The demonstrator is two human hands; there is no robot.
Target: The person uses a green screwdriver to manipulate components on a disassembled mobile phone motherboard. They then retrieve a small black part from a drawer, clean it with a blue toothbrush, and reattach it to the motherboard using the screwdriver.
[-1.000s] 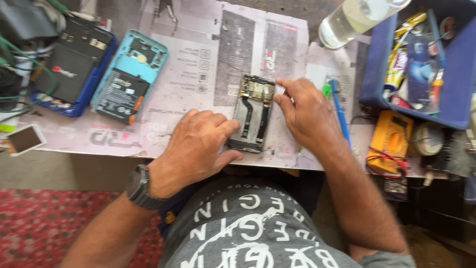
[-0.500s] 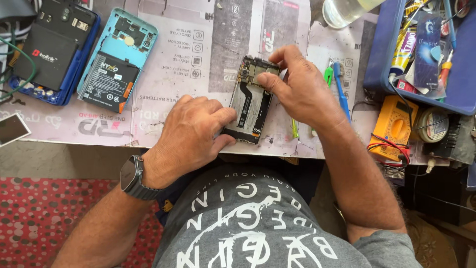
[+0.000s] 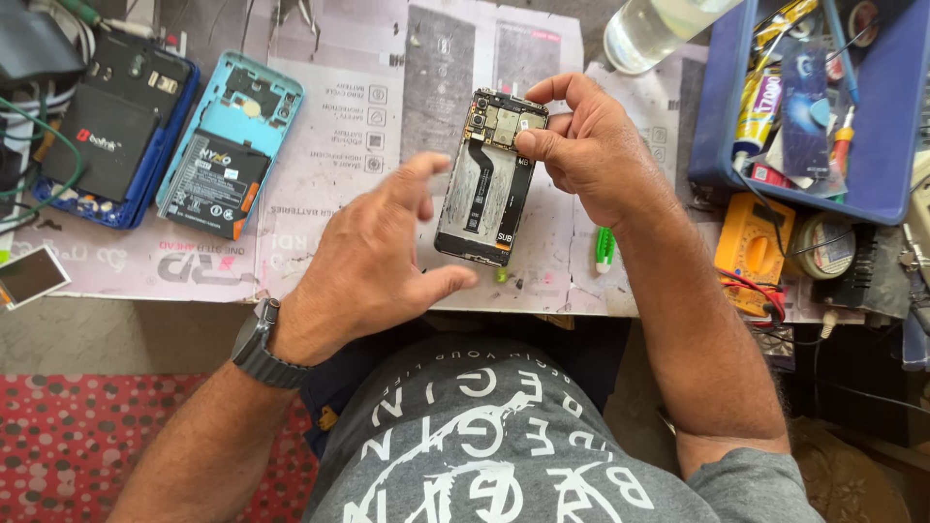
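Head view: right hand (image 3: 591, 155) pinches top end of opened black smartphone with exposed circuit board (image 3: 489, 179), lifting it off surface. Left hand (image 3: 373, 261) open, fingers spread, empty, just beside phone's lower end. Back cover already off; internals still fitted. Paper-covered surface (image 3: 368, 126) carries light-blue opened phone (image 3: 228, 145), blue plastic tray (image 3: 886, 165), yellow multimeter (image 3: 751, 247). Red patterned floor mat (image 3: 87, 436) below.

An opened phone (image 3: 487, 184) lies on the paper sheet (image 3: 387, 116) at the table's middle; the right hand (image 3: 581, 150) is at its upper right, the left hand (image 3: 373, 257) just left; two more opened phones (image 3: 228, 145) (image 3: 111, 126) lie far left; a tray (image 3: 872, 184) sits right, a meter (image 3: 751, 247) before it.
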